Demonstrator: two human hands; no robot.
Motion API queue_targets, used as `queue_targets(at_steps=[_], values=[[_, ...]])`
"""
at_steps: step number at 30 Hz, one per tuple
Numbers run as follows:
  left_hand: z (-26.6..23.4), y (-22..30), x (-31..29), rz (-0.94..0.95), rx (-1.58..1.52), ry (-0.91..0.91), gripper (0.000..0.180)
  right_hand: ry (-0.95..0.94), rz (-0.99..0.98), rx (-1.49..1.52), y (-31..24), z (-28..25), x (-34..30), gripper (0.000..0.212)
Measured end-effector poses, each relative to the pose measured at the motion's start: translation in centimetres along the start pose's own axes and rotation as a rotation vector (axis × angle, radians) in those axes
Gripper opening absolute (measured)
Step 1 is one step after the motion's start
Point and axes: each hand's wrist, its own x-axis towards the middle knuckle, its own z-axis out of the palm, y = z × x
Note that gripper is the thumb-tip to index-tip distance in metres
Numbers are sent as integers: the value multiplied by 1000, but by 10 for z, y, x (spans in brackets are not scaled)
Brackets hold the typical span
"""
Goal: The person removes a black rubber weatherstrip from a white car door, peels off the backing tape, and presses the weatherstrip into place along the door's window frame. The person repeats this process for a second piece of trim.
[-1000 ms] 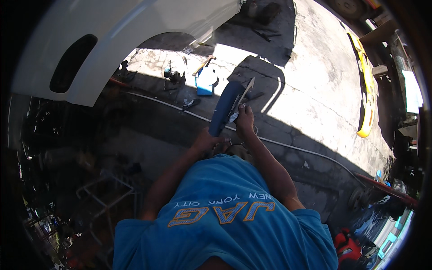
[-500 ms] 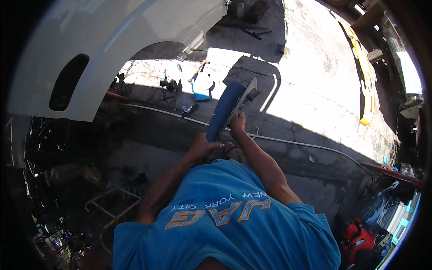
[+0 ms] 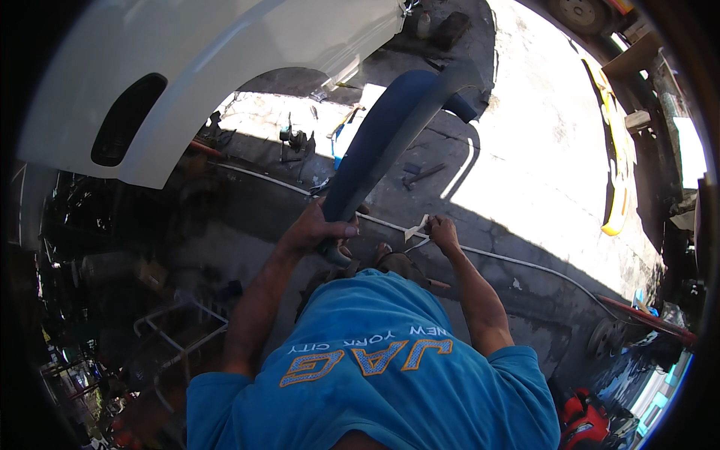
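A long, curved, dark blue car trim piece (image 3: pixel 379 139) with a grey edge stands up in front of me. Wrapped around its lower end is my left hand (image 3: pixel 311 227), with the thumb across the near face. Off to the right, apart from the trim, my right hand (image 3: pixel 444 232) pinches a pale, crumpled strip of tape (image 3: pixel 417 228). One end of the strip hangs loose below the fingers.
At the upper left is a white car body panel (image 3: pixel 217 52) with an oval opening. A white hose (image 3: pixel 517 259) crosses the ground beyond my hands. Tools (image 3: pixel 294 137) lie past it, and a yellow bumper (image 3: pixel 616 165) rests at the right.
The trim piece has come up and looks larger. My right hand has left it and moved right and slightly down, now with the tape strip in its fingers. The view has shifted slightly.
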Motion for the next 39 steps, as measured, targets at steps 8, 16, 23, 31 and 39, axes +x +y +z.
queue_targets(at_steps=[8,16,23,31,39], values=[[11,8,4,17,230,217,51,12,-267,-35,-129,5,-37,35],[5,-11,10,-27,380,321,52,-172,-251,412,-165,13,-63,30],[0,-45,20,-12,203,311,53,-330,-310,803,-224,11,-84,26],[-15,-25,9,40,-15,236,50,-8,73,545,-147,5,-22,44],[-15,-5,11,-107,328,268,47,-188,-624,567,-262,-12,-73,80]])
